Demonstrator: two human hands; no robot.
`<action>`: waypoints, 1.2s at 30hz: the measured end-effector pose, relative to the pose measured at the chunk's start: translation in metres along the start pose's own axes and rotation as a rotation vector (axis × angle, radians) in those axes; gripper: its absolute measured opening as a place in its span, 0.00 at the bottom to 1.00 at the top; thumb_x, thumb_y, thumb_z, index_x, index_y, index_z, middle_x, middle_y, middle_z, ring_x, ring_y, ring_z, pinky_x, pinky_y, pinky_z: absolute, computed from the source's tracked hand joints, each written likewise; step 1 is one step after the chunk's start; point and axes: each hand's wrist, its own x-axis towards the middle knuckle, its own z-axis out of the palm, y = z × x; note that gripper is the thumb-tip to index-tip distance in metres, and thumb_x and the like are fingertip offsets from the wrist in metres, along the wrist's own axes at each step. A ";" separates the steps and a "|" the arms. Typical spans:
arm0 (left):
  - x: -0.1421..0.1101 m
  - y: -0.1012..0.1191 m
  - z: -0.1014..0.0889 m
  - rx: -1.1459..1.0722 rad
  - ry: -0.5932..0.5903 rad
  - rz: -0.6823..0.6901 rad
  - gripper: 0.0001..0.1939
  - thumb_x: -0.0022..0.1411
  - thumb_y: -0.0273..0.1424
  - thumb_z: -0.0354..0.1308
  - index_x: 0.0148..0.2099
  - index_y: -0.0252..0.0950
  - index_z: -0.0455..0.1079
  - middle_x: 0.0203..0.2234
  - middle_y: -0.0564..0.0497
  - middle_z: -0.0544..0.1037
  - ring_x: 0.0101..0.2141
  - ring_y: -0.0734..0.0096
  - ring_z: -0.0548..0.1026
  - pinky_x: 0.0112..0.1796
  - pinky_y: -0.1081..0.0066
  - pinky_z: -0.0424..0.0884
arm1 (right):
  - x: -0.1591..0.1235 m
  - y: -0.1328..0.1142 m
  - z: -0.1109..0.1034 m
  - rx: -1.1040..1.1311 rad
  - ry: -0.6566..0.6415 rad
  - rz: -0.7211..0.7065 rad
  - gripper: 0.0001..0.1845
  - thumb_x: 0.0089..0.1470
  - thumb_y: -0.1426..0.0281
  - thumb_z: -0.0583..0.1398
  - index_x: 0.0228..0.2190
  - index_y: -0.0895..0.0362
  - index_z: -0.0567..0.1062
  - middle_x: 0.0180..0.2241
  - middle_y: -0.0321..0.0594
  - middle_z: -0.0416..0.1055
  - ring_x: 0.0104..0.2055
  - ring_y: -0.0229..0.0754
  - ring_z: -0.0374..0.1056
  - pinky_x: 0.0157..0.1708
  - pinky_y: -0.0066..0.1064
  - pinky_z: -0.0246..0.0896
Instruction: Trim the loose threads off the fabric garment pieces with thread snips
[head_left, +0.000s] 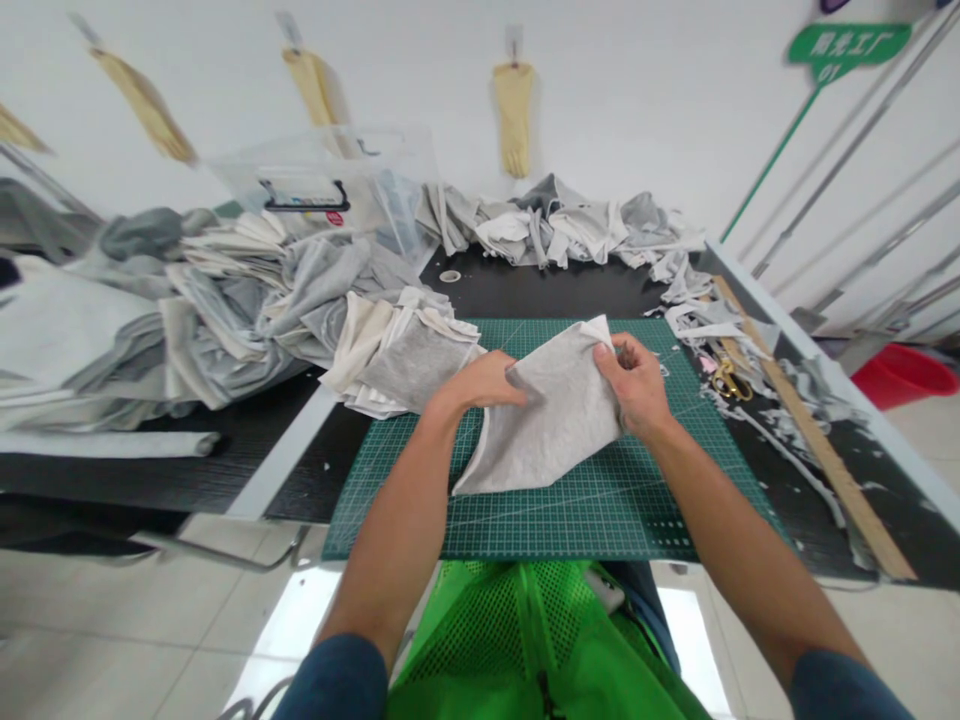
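A light grey piece of fabric (551, 415) is held up over the green cutting mat (405, 500), its lower left corner hanging near the mat. My right hand (636, 385) pinches its upper right edge, thumb on the front and fingers behind. At the left edge, my left hand (491, 385) grips the fabric, with the thumb on its face and the fingers partly hidden. Just left of that hand lies a stack of cut grey and cream fabric pieces (420, 360), overlapping the mat's corner.
A large heap of grey fabric (247, 300) covers the left side. Behind it stands a clear plastic box (375, 200). Scraps (555, 225) line the back. Gold-handled scissors (729, 382) and a long wooden ruler (817, 440) lie on the right among offcuts. A tape roll (450, 276) sits behind the mat.
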 end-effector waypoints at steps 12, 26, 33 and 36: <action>-0.009 -0.032 -0.025 -0.361 0.084 -0.135 0.09 0.43 0.29 0.63 0.31 0.36 0.71 0.23 0.56 0.73 0.27 0.70 0.72 0.26 0.74 0.65 | 0.030 0.020 -0.036 0.008 0.292 0.215 0.19 0.44 0.55 0.71 0.30 0.54 0.72 0.25 0.30 0.68 0.25 0.35 0.59 0.25 0.29 0.55; 0.015 -0.013 0.010 -0.794 0.321 -0.041 0.18 0.60 0.30 0.57 0.52 0.44 0.65 0.30 0.56 0.70 0.25 0.76 0.71 0.21 0.79 0.67 | 0.023 0.012 -0.029 -0.172 -0.063 0.284 0.15 0.47 0.59 0.69 0.33 0.55 0.75 0.28 0.32 0.71 0.29 0.38 0.62 0.28 0.29 0.55; 0.016 0.019 0.032 -0.827 0.203 -0.037 0.17 0.62 0.42 0.62 0.47 0.36 0.74 0.36 0.48 0.76 0.33 0.69 0.76 0.28 0.72 0.74 | -0.005 -0.005 0.024 0.205 -0.381 0.303 0.23 0.54 0.53 0.68 0.46 0.53 0.77 0.39 0.37 0.77 0.38 0.42 0.71 0.42 0.34 0.67; 0.016 0.021 0.037 -0.725 0.291 -0.038 0.25 0.54 0.41 0.70 0.50 0.35 0.73 0.33 0.50 0.78 0.30 0.71 0.74 0.29 0.73 0.70 | -0.012 -0.011 0.032 0.290 -0.480 0.336 0.23 0.56 0.54 0.68 0.48 0.53 0.78 0.41 0.38 0.79 0.41 0.42 0.73 0.45 0.34 0.67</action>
